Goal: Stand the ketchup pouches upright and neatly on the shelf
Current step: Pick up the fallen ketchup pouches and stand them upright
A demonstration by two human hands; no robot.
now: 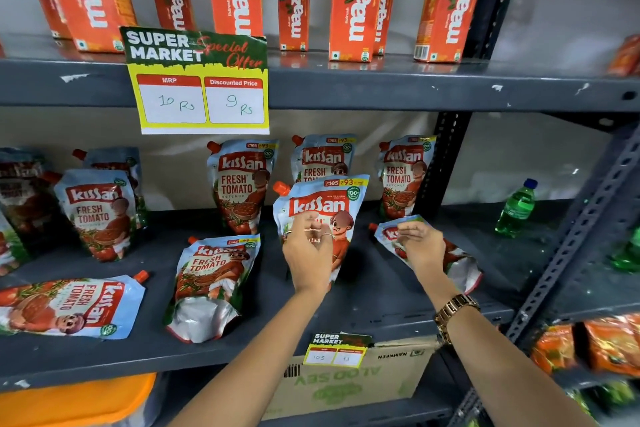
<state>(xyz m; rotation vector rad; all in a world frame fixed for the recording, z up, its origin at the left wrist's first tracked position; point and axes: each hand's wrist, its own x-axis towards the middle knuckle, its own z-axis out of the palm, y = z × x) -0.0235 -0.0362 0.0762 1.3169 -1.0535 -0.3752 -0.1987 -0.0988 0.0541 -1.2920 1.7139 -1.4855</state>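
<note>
Left hand [306, 246] sits loose in front of an upright pouch [320, 215] mid-shelf [381, 302], fingers curled; can't tell if its grip is on it. Right hand [420, 246], fingers bent, reaches onto a flat pouch [460, 258] just beside; grip unclear too. Three more pouches stand at the back, two lie down front-left.

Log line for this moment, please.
left hand: at upright pouch | right hand: on flat pouch | grip: unclear | two more flat
</note>
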